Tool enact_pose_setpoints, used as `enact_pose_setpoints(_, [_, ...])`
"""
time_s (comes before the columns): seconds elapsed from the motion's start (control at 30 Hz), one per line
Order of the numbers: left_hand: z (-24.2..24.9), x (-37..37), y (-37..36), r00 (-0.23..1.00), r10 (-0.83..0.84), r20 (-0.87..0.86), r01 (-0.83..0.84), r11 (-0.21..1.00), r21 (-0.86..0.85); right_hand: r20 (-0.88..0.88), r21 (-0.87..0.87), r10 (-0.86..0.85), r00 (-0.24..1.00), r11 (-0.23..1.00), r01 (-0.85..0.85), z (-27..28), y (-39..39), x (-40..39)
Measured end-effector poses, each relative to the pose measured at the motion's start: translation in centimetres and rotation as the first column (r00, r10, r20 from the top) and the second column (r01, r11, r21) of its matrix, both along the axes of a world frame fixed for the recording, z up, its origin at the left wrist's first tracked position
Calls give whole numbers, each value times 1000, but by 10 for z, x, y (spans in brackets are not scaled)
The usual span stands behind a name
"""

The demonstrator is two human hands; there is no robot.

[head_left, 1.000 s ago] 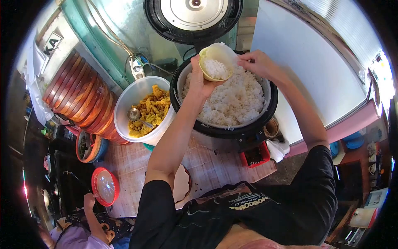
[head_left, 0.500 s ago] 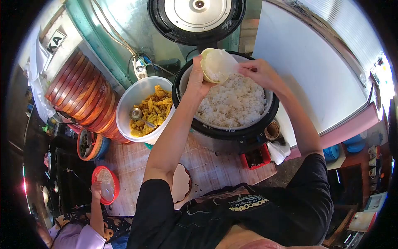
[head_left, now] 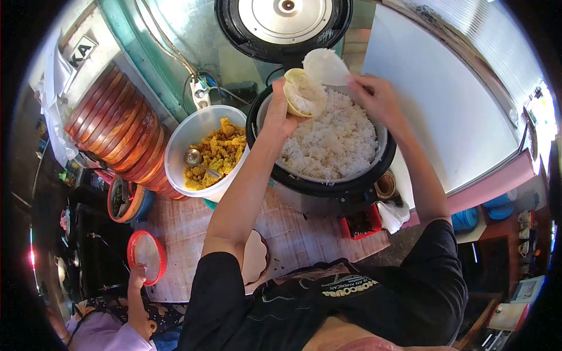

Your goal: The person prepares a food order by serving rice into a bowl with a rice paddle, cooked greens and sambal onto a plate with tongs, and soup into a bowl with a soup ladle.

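Observation:
Cooked white rice (head_left: 331, 143) fills the open rice cooker (head_left: 293, 205) in front of me. Above its left rim, my left hand (head_left: 279, 116) is closed around a small pale yellow bowl (head_left: 297, 107), tilted toward the right, with rice inside it. My right hand (head_left: 376, 99) grips the handle end of a white rice paddle (head_left: 326, 67). The paddle's broad blade is raised just above and right of the bowl, over the back of the cooker. The fingers of my right hand hide most of the handle.
Left of the cooker stands a white tub (head_left: 175, 155) of yellow fried crumbs with a metal ladle (head_left: 192, 157). Stacked wooden bowls (head_left: 111, 123) lean behind it. A person's hand (head_left: 137, 275) touches a red basin (head_left: 132, 251). A red container (head_left: 361, 225) sits at the table's right.
My right hand has lifted the rice paddle up and away from the bowl's mouth. The bowl stays nearly in place. The other person's hand has shifted down along the red basin.

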State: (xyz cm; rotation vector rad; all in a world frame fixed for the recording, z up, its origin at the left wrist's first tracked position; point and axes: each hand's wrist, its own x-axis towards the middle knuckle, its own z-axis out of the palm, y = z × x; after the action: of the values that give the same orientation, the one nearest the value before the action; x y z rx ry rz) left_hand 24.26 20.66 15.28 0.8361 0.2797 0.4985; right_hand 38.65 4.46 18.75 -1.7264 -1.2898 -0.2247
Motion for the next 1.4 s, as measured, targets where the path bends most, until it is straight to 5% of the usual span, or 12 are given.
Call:
enact_pose_setpoints(0.1, [2,0,1,998,51,-44,-51,999,12,-131,-112,223,966,965,-238,-10,-10,0])
enact_pose_setpoints(0.2, [-1,4,1,999,28,-16,-27,999,28,-72,-285,177,982,939,-190,-24,-3,-17])
enact_pose_setpoints(0.4, [0,6,-1,999,38,17,-39,996,74,178,-162,135,975,981,-106,-33,17,-20])
enact_pose_setpoints(0.6, [4,-2,-3,999,-1,33,0,1000,31,-18,-25,157,987,987,-158,-30,19,-21])
enact_pose_setpoints(0.8, [-6,-3,-8,999,39,37,-39,999,9,-260,-341,97,961,921,-185,-24,13,-23])
enact_pose_setpoints(0.9, [-8,1,-6,998,37,52,-35,999,-38,-207,-461,83,975,871,-172,-17,10,-28])
enact_pose_setpoints(1.2, [-12,4,-3,995,69,73,-67,997,-24,-111,-40,-3,994,999,-2,-43,22,-20])
enact_pose_setpoints(1.4, [-21,3,-5,989,125,85,-119,990,-72,-107,-273,-69,992,961,37,-41,15,-9])
